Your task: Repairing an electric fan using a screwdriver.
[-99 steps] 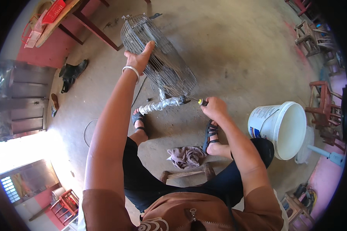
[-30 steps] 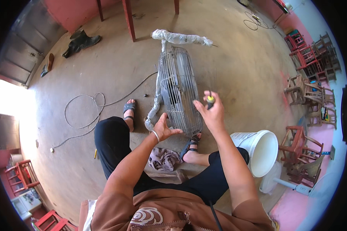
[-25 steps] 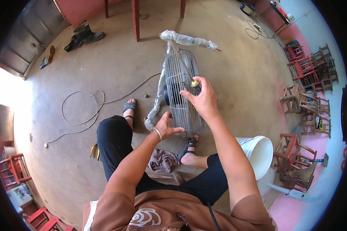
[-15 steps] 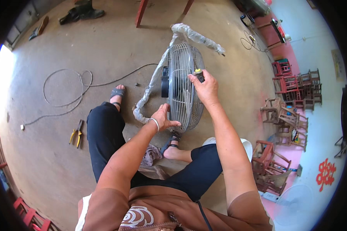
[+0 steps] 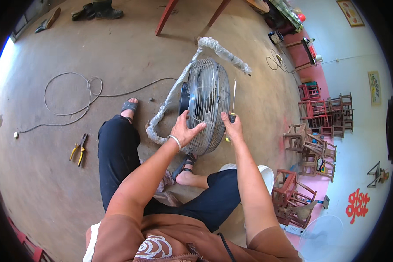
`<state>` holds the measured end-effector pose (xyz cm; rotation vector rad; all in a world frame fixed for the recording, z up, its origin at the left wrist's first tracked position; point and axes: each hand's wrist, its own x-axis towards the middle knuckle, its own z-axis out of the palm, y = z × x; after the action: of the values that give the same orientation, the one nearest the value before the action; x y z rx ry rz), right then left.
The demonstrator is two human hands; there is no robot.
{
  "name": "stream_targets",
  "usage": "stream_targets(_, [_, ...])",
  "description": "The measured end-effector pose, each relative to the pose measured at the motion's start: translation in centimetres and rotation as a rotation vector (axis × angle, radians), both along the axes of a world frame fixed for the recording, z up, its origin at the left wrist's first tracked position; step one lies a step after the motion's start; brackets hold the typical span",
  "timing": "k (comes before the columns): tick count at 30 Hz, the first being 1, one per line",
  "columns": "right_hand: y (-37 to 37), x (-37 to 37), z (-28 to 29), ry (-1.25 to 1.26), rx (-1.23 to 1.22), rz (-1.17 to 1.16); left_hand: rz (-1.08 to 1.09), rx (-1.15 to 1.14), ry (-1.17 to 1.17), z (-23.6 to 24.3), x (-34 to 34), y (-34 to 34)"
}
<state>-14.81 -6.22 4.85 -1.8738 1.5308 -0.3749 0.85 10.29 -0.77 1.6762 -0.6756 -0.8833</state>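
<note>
1. The caged electric fan (image 5: 212,89) is on the floor in front of the seated person, between their hands, its round wire guard seen nearly edge-on.
2. The left hand (image 5: 185,131) touches the guard's near left part, thumb and fingers spread apart; I cannot tell how firmly it grips.
3. The right hand (image 5: 234,129) is closed around a screwdriver (image 5: 232,118) with a black-and-yellow handle, just right of the guard, its shaft pointing away from the person.
4. A black motor housing (image 5: 184,98) sits on the guard's left side, beside a bent tubular stand (image 5: 166,105) wrapped in whitish plastic.
5. Further left, a grey cord (image 5: 120,94) loops over the concrete to a white plug (image 5: 16,135); yellow-handled pliers (image 5: 79,149) lie nearer the person.
6. A white bucket (image 5: 267,177) shows behind the right forearm.
7. Wooden chairs (image 5: 296,136) line the right-hand wall.
</note>
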Motion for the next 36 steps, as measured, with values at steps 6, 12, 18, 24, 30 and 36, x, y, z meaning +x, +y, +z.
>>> stream_targets(6, [1.4,-0.9,-0.7,-0.056,-0.108,0.057,0.019,0.019,0.149,-1.4,-0.2,-2.4])
stream_targets(12, [2.6,-4.0,-1.9,-0.181,-0.051,0.029,0.018,-0.099,0.216,-2.8,-1.3,-1.1])
stream_targets(18, [4.1,-6.0,-1.3,-0.389,0.064,-0.062,-0.065,-0.044,0.134,-1.7,-2.3,-1.0])
stream_targets(24, [5.0,-6.6,-2.1,-0.369,-0.008,-0.075,-0.066,-0.039,0.073,-1.4,-2.8,-0.8])
stream_targets(30, [6.3,-8.8,-2.0,-0.412,0.079,-0.043,-0.164,-0.058,-0.003,-2.7,-3.7,0.3])
stream_targets(36, [5.6,-9.2,2.2,-0.32,-0.038,-0.029,-0.317,-0.007,-0.04,-1.5,-5.5,2.6])
